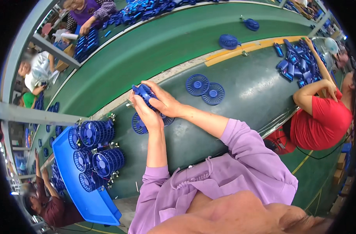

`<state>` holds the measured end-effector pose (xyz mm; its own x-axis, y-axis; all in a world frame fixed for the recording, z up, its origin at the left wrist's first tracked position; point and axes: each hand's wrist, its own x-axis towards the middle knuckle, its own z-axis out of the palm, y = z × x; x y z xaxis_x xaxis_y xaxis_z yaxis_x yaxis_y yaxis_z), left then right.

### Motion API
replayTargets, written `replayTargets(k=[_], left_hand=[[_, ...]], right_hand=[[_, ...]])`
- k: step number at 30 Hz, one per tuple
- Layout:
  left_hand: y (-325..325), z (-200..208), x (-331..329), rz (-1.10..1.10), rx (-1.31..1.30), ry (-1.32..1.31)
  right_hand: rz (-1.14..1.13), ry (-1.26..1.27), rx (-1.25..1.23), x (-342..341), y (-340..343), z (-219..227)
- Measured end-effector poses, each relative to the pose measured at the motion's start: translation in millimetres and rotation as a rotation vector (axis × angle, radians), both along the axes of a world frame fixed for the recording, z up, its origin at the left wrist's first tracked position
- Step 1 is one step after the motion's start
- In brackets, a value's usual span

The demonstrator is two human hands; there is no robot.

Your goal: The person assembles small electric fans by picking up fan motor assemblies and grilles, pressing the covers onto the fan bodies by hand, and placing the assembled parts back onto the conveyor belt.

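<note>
Two hands: both meet at the middle of the head view, lilac sleeves running up from the lower edge.
Left hand (148,114): fingers (141,103) wrapped around the near side of a small blue fan part (143,92), holding it above the surface.
Right hand (164,102): fingers (150,84) curled over the far side of the same part, gripping it; palm and thumb cover most of it.
Hidden: the part's lower half sits behind both hands, so its full shape is hard to make out; only a ribbed blue plastic edge shows.
Under the hands: a round blue grille (139,124) lies flat on the surface, partly covered by the left wrist.
Surface (244,101): dark green, smooth, slightly glossy, bent by the lens toward the rim.
Loose grilles: two round slotted blue discs (205,89), touching each other, lie well beyond the right hand.
Blue tray (84,202): smooth plastic, to the left, its lower corner cut by the dark rim; it holds round caged fan bodies (96,150) with small metal bits at their sides.
Green belt (166,43): matte, beyond the surface, carrying a blue fan head (228,41).
Person in red (322,121): at the right, arms reaching to a heap of blue pieces (297,60); partly cut off by the rim.
</note>
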<state>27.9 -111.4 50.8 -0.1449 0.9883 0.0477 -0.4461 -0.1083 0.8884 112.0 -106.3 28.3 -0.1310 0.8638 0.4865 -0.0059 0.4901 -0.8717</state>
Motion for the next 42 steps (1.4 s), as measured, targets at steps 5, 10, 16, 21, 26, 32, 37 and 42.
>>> replayTargets(k=[5, 10, 16, 21, 26, 32, 37, 42], left_hand=[[-6.6, -3.4, 0.2, 0.217, 0.297, 0.467], [-2.5, -6.2, -6.6, 0.139, 0.313, 0.431], [-0.3, -21.7, -8.0, -0.102, 0.256, 0.844], [-1.2, 1.2, -3.5, -0.137, 0.266, 0.833], [9.3, -7.2, -74.1, 0.08, 0.342, 1.164], [-1.0, -10.7, -80.4, 0.1, 0.375, 1.295], [-22.5, -25.1, -104.2, 0.049, 0.227, 1.413], [-23.5, -28.4, -106.5, 0.015, 0.107, 1.363]], right_hand=[[0.092, 0.178, -0.083, -1.6, -6.9, 12.0], [0.058, 0.148, -0.145, -5.6, -0.5, 6.1], [-0.266, -0.023, -0.206, 65.4, 51.2, -1.4], [-0.703, -0.347, -0.089, 186.5, 109.2, -10.9], [-0.662, -0.734, -0.158, 221.6, 97.2, -4.2], [-0.993, -1.141, -0.334, 350.4, 43.9, -27.0], [-0.754, -1.041, -0.001, 322.5, 34.2, -26.4], [-0.178, -0.901, -0.033, 180.4, -27.8, 25.1]])
